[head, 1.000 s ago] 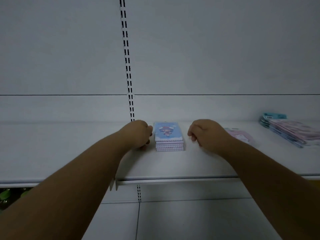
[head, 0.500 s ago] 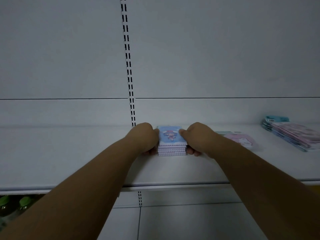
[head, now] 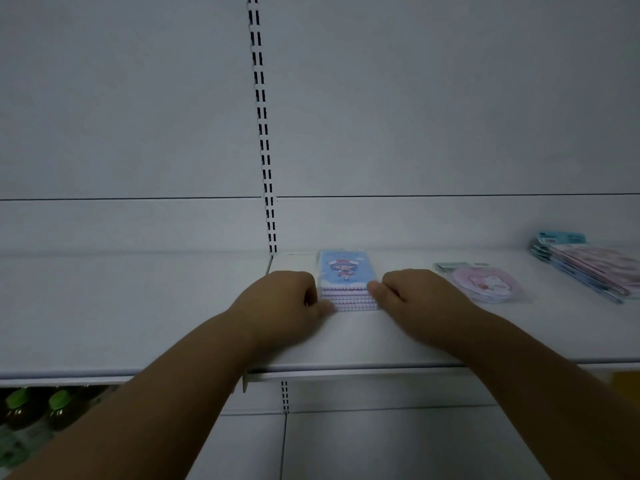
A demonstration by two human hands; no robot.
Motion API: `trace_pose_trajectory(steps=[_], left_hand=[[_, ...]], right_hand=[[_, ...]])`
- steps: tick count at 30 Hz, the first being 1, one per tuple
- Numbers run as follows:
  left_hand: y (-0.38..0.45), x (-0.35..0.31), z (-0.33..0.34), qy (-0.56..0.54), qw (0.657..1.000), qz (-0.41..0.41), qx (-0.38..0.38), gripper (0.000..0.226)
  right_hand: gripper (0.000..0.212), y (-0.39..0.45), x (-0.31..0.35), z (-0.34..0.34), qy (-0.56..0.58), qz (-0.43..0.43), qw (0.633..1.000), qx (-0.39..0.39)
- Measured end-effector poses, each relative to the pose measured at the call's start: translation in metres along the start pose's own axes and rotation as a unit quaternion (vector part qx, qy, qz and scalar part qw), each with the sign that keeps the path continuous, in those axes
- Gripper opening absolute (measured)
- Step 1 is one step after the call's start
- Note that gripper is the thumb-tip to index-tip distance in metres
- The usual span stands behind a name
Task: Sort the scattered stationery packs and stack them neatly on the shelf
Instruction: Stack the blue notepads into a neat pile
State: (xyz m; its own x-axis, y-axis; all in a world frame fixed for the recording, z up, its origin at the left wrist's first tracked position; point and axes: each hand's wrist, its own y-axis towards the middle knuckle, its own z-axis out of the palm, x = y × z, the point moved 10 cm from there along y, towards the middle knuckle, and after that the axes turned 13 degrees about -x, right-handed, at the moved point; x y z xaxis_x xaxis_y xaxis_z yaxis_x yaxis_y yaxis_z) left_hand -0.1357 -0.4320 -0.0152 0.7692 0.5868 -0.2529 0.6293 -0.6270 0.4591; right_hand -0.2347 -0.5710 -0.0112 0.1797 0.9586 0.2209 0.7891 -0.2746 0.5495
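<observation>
A stack of several small packs with a blue cartoon cover [head: 344, 271] stands on the white shelf [head: 138, 306], just right of the slotted upright. My left hand [head: 284, 299] presses against the stack's left front corner, fingers curled. My right hand [head: 412, 296] touches its right front corner the same way. The stack stays on the shelf, squeezed between both hands.
A round pink pack [head: 483, 282] lies flat to the right of my right hand. Farther right sits a fanned pile of pink and blue packs [head: 588, 268]. Green-capped bottles [head: 38, 407] stand on the lower shelf at left. The slotted upright [head: 263, 133] runs up the back panel.
A second ago both hands were apart from the stack. They closed in on its sides, and have now slid toward its front corners, uncovering the round pink pack.
</observation>
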Motion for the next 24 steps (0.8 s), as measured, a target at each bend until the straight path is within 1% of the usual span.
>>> trace_pose_trajectory(steps=[3, 6, 8, 10, 11, 13, 15, 17, 19, 20, 21, 23, 24], left_hand=[[-0.002, -0.013, 0.001, 0.037, 0.998, 0.048, -0.02, 0.023], [-0.002, -0.015, 0.001, 0.04, 0.998, 0.048, -0.023, 0.018], [-0.002, -0.013, 0.001, 0.031, 0.999, 0.043, -0.009, 0.018], [-0.002, -0.009, 0.002, 0.022, 0.999, 0.031, 0.031, 0.012], [0.001, -0.004, 0.003, 0.0, 0.998, 0.01, 0.056, 0.011], [0.012, 0.013, 0.004, -0.112, 0.985, -0.094, 0.088, 0.017], [0.025, 0.027, 0.006, -0.212, 0.953, -0.2, 0.08, 0.02], [0.036, 0.03, 0.013, -0.24, 0.935, -0.251, 0.067, 0.03], [0.043, 0.027, 0.022, -0.227, 0.933, -0.272, 0.064, 0.04], [0.046, 0.024, 0.024, -0.217, 0.936, -0.271, 0.061, 0.039], [0.05, 0.022, 0.027, -0.192, 0.945, -0.259, 0.059, 0.036], [0.056, 0.017, 0.028, -0.105, 0.97, -0.211, 0.065, 0.03], [0.057, 0.016, 0.027, -0.089, 0.974, -0.202, 0.06, 0.03]], right_hand=[[0.035, -0.007, 0.005, 0.004, -0.011, -0.02, 0.999, 0.03], [0.023, -0.008, 0.006, 0.005, -0.031, -0.017, 0.998, 0.047], [0.019, -0.009, 0.003, 0.004, -0.01, -0.001, 0.998, 0.062], [0.019, -0.009, -0.003, 0.001, 0.015, 0.025, 0.997, 0.077], [0.02, -0.006, -0.008, -0.001, 0.03, 0.047, 0.995, 0.084], [0.024, 0.005, -0.023, -0.002, 0.062, 0.113, 0.988, 0.084], [0.026, 0.02, -0.036, 0.001, 0.103, 0.179, 0.976, 0.074], [0.035, 0.03, -0.04, 0.009, 0.148, 0.24, 0.957, 0.07], [0.047, 0.037, -0.037, 0.022, 0.167, 0.27, 0.945, 0.084], [0.049, 0.04, -0.033, 0.027, 0.167, 0.27, 0.944, 0.092], [0.047, 0.042, -0.029, 0.031, 0.159, 0.265, 0.946, 0.097], [0.04, 0.045, -0.026, 0.034, 0.141, 0.258, 0.951, 0.095], [0.037, 0.046, -0.026, 0.034, 0.132, 0.255, 0.954, 0.092]])
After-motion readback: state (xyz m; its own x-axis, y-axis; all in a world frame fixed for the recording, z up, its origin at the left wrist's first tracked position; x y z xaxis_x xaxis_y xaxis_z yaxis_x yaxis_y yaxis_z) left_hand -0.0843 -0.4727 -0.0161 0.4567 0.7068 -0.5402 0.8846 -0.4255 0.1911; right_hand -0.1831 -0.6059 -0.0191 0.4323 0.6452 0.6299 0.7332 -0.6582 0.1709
